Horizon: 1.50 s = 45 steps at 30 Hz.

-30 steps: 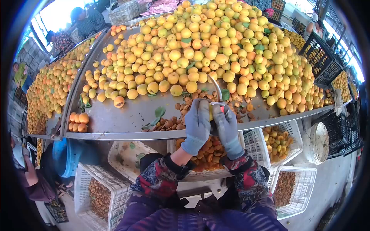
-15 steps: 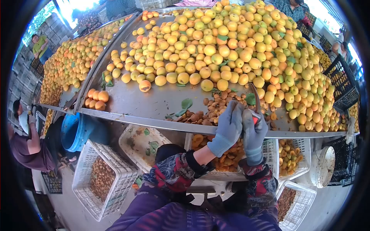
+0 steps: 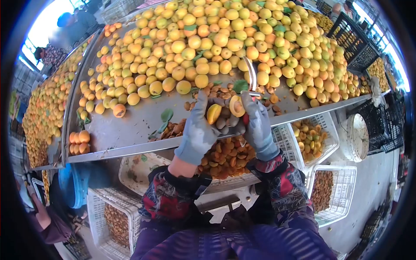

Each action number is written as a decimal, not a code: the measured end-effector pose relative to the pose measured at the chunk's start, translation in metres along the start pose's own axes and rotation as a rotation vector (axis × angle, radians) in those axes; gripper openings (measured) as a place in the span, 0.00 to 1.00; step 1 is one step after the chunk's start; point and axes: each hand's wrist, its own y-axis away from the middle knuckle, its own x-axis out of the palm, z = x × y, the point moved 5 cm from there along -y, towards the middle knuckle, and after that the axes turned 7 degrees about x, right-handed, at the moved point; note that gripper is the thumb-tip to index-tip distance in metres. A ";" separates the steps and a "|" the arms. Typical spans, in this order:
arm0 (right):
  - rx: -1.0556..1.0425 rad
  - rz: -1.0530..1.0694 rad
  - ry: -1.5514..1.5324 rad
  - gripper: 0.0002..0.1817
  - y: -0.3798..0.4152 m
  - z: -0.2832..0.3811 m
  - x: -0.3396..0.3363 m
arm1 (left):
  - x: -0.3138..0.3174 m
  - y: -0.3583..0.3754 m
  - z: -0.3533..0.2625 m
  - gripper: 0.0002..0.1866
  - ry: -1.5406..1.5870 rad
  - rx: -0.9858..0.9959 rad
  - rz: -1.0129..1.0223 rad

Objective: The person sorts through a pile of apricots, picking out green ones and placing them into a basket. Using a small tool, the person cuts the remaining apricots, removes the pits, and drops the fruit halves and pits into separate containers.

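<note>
In grey-blue gloves, my two hands meet over the near edge of a metal table [image 3: 143, 112]. My left hand [image 3: 196, 130] is closed on one apricot half [image 3: 213, 113]. Between the fingers and thumb of my right hand [image 3: 259, 125] is another apricot half [image 3: 236, 106], its cut face with a brownish centre turned up. That hand also holds a knife with a curved blade [image 3: 251, 74], pointing away toward the pile; a bit of red handle shows beside the palm. Apricot stones [image 3: 175, 128] lie on the table behind and beside my hands, with a green leaf [image 3: 240, 86] among them.
Whole apricots [image 3: 195, 43] are heaped across the table. Below my hands is a crate of apricot halves [image 3: 227, 158]. Another white crate [image 3: 331, 143] of halves stands right. Crates of stones [image 3: 117, 223] stand lower left and right, and a blue bucket [image 3: 71, 186] at left.
My hands, previously close together around the fruit, have moved apart, and two apricot halves now show between them. The view has shifted, so the table appears turned and further left.
</note>
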 end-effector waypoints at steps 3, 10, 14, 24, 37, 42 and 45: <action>-0.010 0.022 -0.052 0.17 0.005 0.007 0.002 | 0.012 0.003 -0.008 0.18 -0.232 0.055 0.117; -0.117 0.009 -0.034 0.12 0.007 0.001 0.002 | 0.015 0.005 -0.006 0.14 -0.411 0.238 0.160; -0.094 -0.042 0.020 0.16 0.010 0.000 0.000 | 0.026 0.010 -0.008 0.14 -0.495 0.307 0.154; 0.175 0.125 -0.285 0.19 0.017 -0.010 0.001 | 0.040 0.026 -0.009 0.13 -0.713 0.467 0.254; -0.048 -0.010 0.057 0.10 0.017 0.009 0.011 | 0.019 0.009 -0.001 0.10 -0.301 0.432 0.111; -0.105 -0.018 0.093 0.11 0.018 0.011 0.014 | 0.016 0.010 -0.002 0.10 -0.067 0.251 0.147; 0.009 0.019 -0.071 0.09 0.016 0.003 0.011 | 0.008 0.009 0.003 0.10 0.107 0.144 0.199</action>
